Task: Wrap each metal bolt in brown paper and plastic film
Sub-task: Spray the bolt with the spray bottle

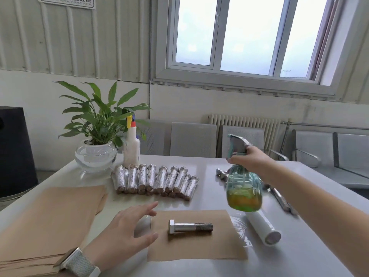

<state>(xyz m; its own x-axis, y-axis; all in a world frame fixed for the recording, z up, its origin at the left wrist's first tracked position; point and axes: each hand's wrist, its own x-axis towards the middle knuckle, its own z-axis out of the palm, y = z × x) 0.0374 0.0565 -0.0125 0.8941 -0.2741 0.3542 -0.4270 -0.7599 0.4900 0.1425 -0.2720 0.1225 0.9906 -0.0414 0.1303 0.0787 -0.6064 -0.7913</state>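
Overhead, the right hand (249,159) grips a spray bottle (243,188) above the desk (299,256), while the left hand (127,228) hovers with fingers spread, holding nothing, beside a bare metal bolt (189,226) lying on a brown paper sheet (199,248), a film roll (262,226) just right of it.

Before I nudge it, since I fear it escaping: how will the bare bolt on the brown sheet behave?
The bolt looks like solid metal, so probably heavy for its size. Its round shank may roll, though the hex head should check that. The brown sheet beneath might slide with it.
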